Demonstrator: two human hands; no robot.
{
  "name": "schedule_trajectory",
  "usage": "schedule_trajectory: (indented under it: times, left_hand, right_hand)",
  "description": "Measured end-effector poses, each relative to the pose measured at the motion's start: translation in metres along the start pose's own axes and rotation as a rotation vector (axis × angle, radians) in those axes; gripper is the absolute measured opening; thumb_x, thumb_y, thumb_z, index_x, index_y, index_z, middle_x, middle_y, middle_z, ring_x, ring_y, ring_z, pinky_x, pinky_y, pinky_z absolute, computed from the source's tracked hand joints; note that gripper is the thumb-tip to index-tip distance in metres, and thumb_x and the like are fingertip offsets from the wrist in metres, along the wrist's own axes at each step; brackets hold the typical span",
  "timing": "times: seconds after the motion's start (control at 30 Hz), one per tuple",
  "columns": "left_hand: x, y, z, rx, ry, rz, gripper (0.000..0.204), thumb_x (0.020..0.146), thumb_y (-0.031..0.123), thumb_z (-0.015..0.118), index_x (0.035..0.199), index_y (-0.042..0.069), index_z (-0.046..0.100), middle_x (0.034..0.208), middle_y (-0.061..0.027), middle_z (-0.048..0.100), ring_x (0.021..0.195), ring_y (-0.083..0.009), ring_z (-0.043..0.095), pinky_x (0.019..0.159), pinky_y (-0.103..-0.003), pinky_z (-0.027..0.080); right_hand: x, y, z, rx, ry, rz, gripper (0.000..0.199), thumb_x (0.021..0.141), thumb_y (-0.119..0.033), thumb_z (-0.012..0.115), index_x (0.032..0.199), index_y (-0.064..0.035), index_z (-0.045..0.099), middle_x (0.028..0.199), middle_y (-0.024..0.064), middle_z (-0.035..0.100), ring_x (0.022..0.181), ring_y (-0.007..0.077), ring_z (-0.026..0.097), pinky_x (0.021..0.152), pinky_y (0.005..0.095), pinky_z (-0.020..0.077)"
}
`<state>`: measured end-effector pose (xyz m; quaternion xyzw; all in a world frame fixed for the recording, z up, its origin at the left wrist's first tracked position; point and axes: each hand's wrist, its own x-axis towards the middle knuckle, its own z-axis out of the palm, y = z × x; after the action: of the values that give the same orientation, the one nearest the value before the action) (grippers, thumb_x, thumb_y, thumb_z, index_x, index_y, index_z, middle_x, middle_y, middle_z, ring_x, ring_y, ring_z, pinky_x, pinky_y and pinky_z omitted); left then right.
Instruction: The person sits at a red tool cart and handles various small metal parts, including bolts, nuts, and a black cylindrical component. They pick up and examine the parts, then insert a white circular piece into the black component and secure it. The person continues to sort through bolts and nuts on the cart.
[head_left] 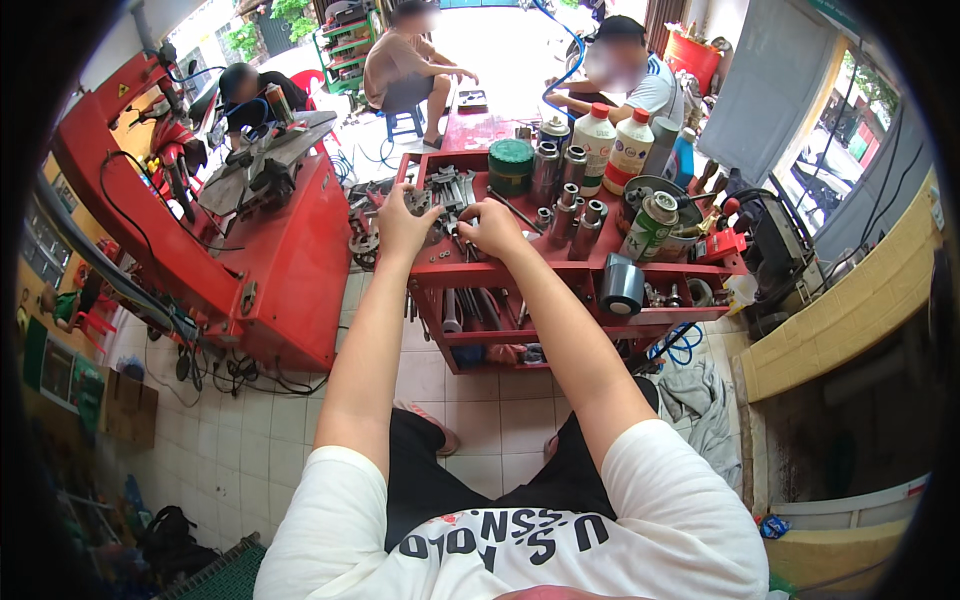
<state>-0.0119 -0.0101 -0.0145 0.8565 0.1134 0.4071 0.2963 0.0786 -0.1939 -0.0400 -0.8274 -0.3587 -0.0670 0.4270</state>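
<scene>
Both my arms reach forward over the top tray of a red tool cart (pixel 470 277). On the tray's left side, my left hand (pixel 403 228) has its thumb and fingers around a grey metal part (pixel 416 204), whose exact kind is unclear. Just to the right, my right hand (pixel 492 230) is closed with its fingers bent, low over the tray; anything in its fingertips is too small or hidden to name. Several open-end wrenches (pixel 455 187) lie beyond and between my hands. A few small nuts (pixel 440 255) rest near the tray's front edge.
Right of my hands stand a green tin (pixel 510 168), several steel sockets (pixel 588 226), red-capped bottles (pixel 630 150) and a spray can (pixel 652 225). A red machine (pixel 290 250) stands to the left. Two people (pixel 405 75) (pixel 640 80) sit beyond the cart; another person (pixel 245 95) is behind the machine.
</scene>
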Motion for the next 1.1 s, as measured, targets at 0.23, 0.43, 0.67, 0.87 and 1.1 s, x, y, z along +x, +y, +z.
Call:
schedule_trajectory:
  times: [0.23,0.43,0.67,0.87,1.1]
  left_hand:
    - [-0.016,0.031,-0.02,0.167,0.153,0.316,0.077,0.072,0.026,0.091,0.138,0.011,0.055,0.131,-0.014,0.061,0.125,-0.0365,0.055,0.112,-0.05,0.039]
    - [-0.032,0.04,-0.025,0.119,-0.074,0.524,0.044,0.079,0.019,0.085,0.12,0.014,0.069,0.118,-0.0076,0.067,0.12,-0.0294,0.058,0.104,-0.047,0.041]
    - [-0.036,0.038,-0.025,0.057,-0.05,0.492,0.026,0.082,0.015,0.083,0.106,0.013,0.074,0.101,-0.0007,0.071,0.111,-0.0237,0.063,0.096,-0.043,0.042]
    - [-0.03,0.032,-0.025,0.046,-0.044,0.47,0.016,0.085,0.015,0.081,0.1,0.011,0.076,0.096,-0.0038,0.072,0.105,-0.0246,0.065,0.091,-0.042,0.045]
    - [-0.03,0.054,0.005,-0.181,-0.023,0.269,0.016,0.095,0.014,0.074,0.106,0.003,0.077,0.095,-0.013,0.074,0.081,-0.0287,0.068,0.074,-0.04,0.053]
  right_hand:
    - [-0.003,-0.006,-0.009,0.069,0.15,-0.082,0.026,0.085,-0.03,0.081,0.097,-0.0066,0.08,0.085,0.0141,0.062,0.081,0.0304,0.064,0.076,0.0415,0.0524]
    - [-0.002,-0.016,-0.014,0.243,0.09,-0.094,0.028,0.088,-0.026,0.079,0.101,-0.0015,0.079,0.093,0.0161,0.068,0.087,0.0298,0.07,0.08,0.041,0.0556]
    - [-0.004,-0.004,-0.005,0.397,-0.048,-0.077,0.03,0.091,-0.026,0.078,0.103,0.002,0.078,0.096,0.015,0.071,0.087,0.0237,0.071,0.079,0.037,0.0564]
    - [-0.001,-0.007,-0.003,0.512,-0.12,-0.023,0.027,0.096,-0.02,0.072,0.11,0.0017,0.076,0.102,0.0145,0.073,0.088,0.0219,0.071,0.079,0.0362,0.0558]
    - [0.007,-0.001,0.0,0.515,0.262,-0.073,0.022,0.1,-0.013,0.066,0.116,-0.0009,0.074,0.096,0.0115,0.074,0.081,0.0166,0.07,0.075,0.0328,0.0553]
